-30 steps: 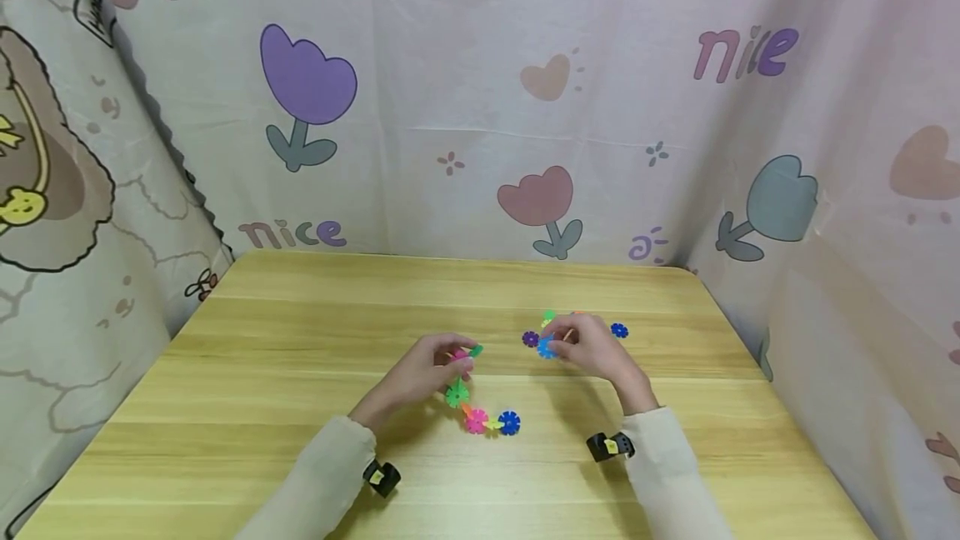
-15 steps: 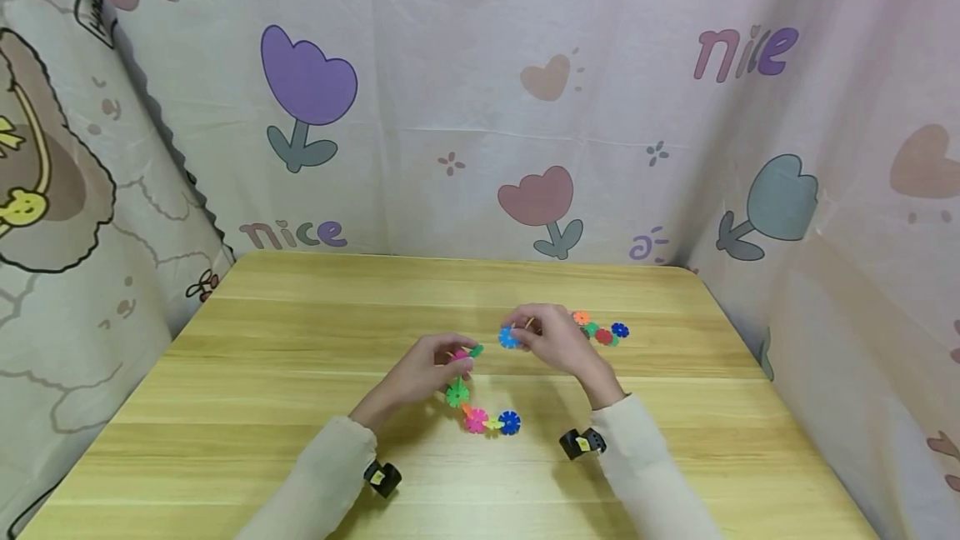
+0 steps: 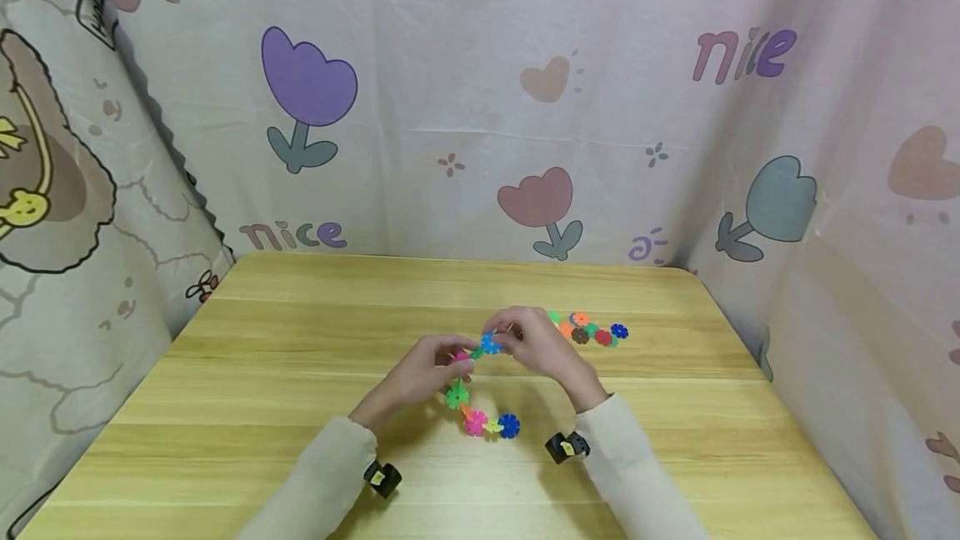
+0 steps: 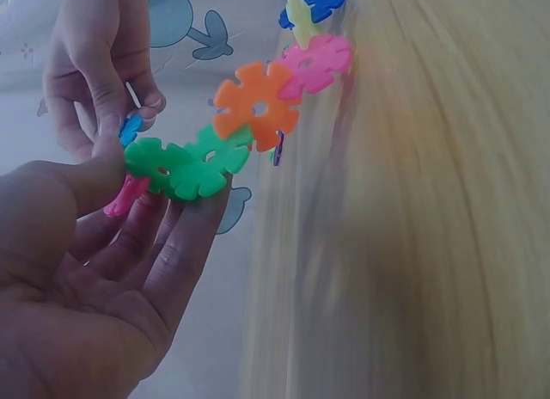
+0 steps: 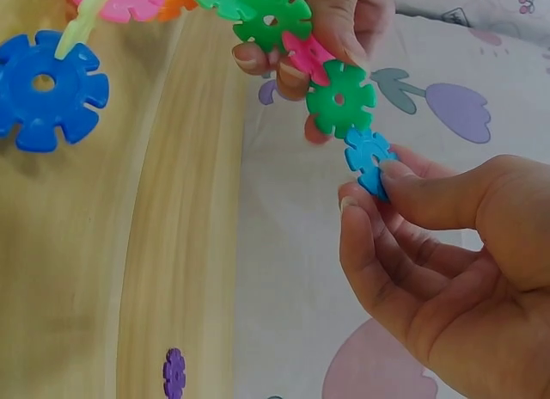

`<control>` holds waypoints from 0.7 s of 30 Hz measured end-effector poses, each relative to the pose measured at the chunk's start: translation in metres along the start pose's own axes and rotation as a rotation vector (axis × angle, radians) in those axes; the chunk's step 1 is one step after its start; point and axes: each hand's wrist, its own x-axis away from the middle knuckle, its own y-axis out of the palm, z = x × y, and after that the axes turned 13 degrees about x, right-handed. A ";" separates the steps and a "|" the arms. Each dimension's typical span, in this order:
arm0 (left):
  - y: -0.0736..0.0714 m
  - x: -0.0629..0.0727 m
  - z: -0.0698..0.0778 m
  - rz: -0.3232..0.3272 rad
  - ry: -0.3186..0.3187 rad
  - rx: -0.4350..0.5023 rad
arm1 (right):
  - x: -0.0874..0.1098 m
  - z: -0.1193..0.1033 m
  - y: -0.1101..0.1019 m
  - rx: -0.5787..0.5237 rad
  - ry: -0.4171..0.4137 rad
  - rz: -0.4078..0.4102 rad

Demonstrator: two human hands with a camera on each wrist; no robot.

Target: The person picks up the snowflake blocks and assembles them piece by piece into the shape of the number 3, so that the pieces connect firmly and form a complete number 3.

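A chain of plastic snowflake discs lies partly on the wooden table, running green, orange, pink, yellow, blue. My left hand pinches its raised end, where a green disc and a pink one meet. My right hand pinches a single light-blue disc by its edge and holds it right against that green end disc. In the left wrist view the green discs rest on my left fingers, with the right hand just behind them.
A small pile of loose discs in orange, green, red, brown and blue lies to the right of my hands. A purple disc lies alone on the table. Patterned cloth walls close in the table on three sides.
My right hand has carried the light-blue disc leftward from the loose pile to the raised end of the chain. The left hand and the chain have stayed in place.
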 end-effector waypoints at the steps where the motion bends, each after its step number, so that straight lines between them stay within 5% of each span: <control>1: 0.000 0.000 0.000 0.001 -0.003 0.000 | 0.000 -0.001 0.000 0.003 -0.004 -0.002; 21: 0.009 -0.003 -0.001 0.067 0.072 0.002 | -0.003 -0.004 0.014 0.046 0.013 0.128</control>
